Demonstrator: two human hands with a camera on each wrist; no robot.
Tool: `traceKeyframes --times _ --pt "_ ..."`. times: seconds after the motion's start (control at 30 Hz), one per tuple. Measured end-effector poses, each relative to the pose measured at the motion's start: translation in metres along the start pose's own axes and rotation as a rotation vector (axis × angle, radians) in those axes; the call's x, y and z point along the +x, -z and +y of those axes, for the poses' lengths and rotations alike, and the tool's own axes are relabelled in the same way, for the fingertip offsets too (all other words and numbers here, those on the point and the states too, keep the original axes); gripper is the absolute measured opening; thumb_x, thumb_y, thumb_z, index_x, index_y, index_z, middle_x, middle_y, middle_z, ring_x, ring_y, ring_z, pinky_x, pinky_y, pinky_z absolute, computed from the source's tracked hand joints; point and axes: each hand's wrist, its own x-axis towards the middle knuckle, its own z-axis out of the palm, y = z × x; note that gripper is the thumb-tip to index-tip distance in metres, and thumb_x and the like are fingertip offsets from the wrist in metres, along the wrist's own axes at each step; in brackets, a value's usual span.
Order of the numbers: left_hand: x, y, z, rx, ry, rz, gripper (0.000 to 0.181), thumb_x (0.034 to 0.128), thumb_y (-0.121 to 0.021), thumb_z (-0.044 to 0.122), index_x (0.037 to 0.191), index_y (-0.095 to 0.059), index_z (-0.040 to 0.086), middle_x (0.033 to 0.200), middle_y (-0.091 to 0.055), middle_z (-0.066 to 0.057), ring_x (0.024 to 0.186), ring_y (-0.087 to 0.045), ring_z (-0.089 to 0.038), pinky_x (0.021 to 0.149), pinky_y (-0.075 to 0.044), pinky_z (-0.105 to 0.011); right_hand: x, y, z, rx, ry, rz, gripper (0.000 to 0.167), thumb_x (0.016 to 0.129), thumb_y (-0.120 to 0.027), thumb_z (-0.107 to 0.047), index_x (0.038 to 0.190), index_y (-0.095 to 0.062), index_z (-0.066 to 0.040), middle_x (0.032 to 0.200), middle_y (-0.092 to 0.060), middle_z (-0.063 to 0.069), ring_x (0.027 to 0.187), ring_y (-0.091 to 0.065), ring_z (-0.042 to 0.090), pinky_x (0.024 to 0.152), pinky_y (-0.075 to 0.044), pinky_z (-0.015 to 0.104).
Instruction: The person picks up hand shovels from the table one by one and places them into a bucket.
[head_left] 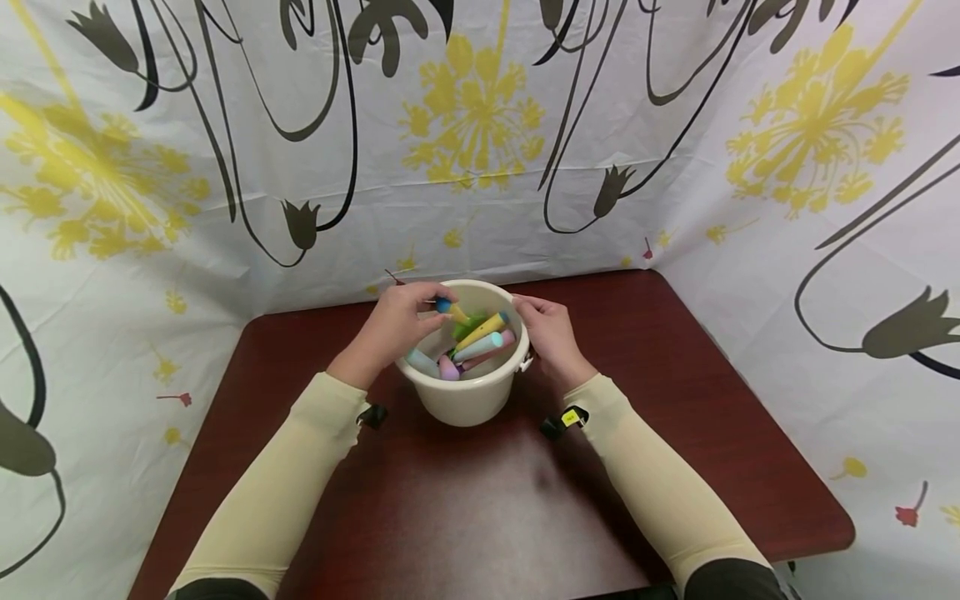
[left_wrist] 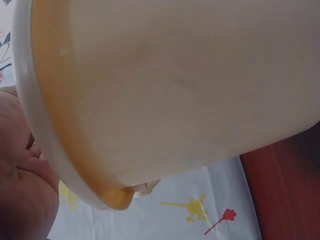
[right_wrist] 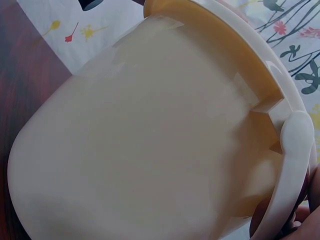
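A cream-white bucket (head_left: 465, 404) stands upright on the table, with several thick coloured sticks inside. My left hand (head_left: 397, 325) is over the bucket's left rim and pinches a yellow stick with a blue end (head_left: 454, 312). Lower in the bucket lie another yellow stick (head_left: 480, 332), a pale blue stick (head_left: 477, 346), a lilac piece (head_left: 448, 368) and something green (head_left: 467, 325). At the right rim, my right hand (head_left: 553, 337) grips the bucket's edge beside the handle joint. The bucket's wall fills most of both wrist views; its handle (right_wrist: 295, 155) shows near the right fingers.
The dark red wooden table (head_left: 675, 433) extends around the bucket. White cloth (head_left: 480, 233) with yellow and grey flower prints hangs behind and at both sides. A black device is strapped to each wrist.
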Motion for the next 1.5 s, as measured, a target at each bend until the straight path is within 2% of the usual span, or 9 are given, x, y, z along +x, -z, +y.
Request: traceKeyframes --times 0.3,0.43,0.63,0.97,1.2,1.3,1.5 --pt "0.0006 -0.0041 -0.0033 0.052 0.006 -0.114 0.023 0.0962 -0.084 -0.001 0.117 -0.078 0.005 0.118 -0.078 -0.008 0.113 -0.074 -0.023 0.102 -0.06 -0.042 0.0002 -0.0003 0.001 0.009 0.008 0.007 0.035 0.111 -0.068 -0.029 0.136 -0.079 -0.007 0.129 -0.077 0.018 0.088 -0.077 0.013 0.055 -0.058 0.025" --pt "0.0017 -0.0041 -0.0019 0.077 0.032 -0.149 0.021 0.0953 -0.086 0.001 0.114 -0.078 0.008 0.117 -0.077 -0.005 0.11 -0.072 -0.022 0.1 -0.059 -0.043 0.0 -0.0005 0.0011 0.015 0.01 0.006 0.035 0.111 -0.069 -0.029 0.136 -0.079 -0.007 0.129 -0.077 0.017 0.091 -0.077 0.013 0.058 -0.06 0.026" --pt "0.0046 -0.0024 -0.0018 0.149 0.046 -0.177 0.021 0.0943 -0.085 0.001 0.11 -0.075 0.01 0.115 -0.075 -0.004 0.106 -0.069 -0.023 0.095 -0.058 -0.042 -0.0005 0.0 0.0001 0.014 0.009 0.0 0.036 0.111 -0.069 -0.03 0.136 -0.079 -0.007 0.13 -0.077 0.016 0.097 -0.077 0.015 0.063 -0.062 0.027" --pt "0.0039 -0.0011 -0.0023 0.19 0.069 -0.202 0.018 0.0952 -0.083 0.002 0.108 -0.074 0.011 0.115 -0.074 -0.006 0.106 -0.066 -0.025 0.095 -0.056 -0.044 -0.0017 -0.0005 -0.0016 0.005 0.01 0.003 0.036 0.111 -0.068 -0.029 0.136 -0.079 -0.006 0.132 -0.076 0.018 0.099 -0.077 0.016 0.064 -0.062 0.026" --pt "0.0014 -0.002 -0.0066 0.239 0.124 -0.241 0.017 0.0975 -0.085 0.008 0.112 -0.075 0.013 0.113 -0.074 -0.003 0.105 -0.067 -0.025 0.096 -0.056 -0.046 -0.0014 -0.0002 -0.0012 0.01 0.013 0.0 0.035 0.111 -0.068 -0.029 0.135 -0.079 -0.006 0.13 -0.077 0.017 0.097 -0.077 0.015 0.063 -0.062 0.027" --pt "0.0006 -0.0029 -0.0087 0.26 0.127 -0.252 0.017 0.0982 -0.085 0.01 0.111 -0.075 0.013 0.112 -0.074 -0.001 0.104 -0.067 -0.024 0.096 -0.056 -0.045 -0.001 0.0005 -0.0008 0.01 0.013 -0.003 0.035 0.111 -0.068 -0.029 0.135 -0.079 -0.006 0.13 -0.077 0.017 0.097 -0.077 0.015 0.063 -0.062 0.027" --pt "0.0018 -0.0016 -0.0042 0.285 0.145 -0.292 0.017 0.1 -0.082 0.011 0.116 -0.076 0.01 0.115 -0.075 -0.003 0.11 -0.069 -0.025 0.099 -0.056 -0.046 -0.0014 0.0006 -0.0009 0.002 0.019 -0.005 0.035 0.111 -0.069 -0.03 0.135 -0.08 -0.007 0.129 -0.077 0.016 0.097 -0.077 0.014 0.064 -0.062 0.027"
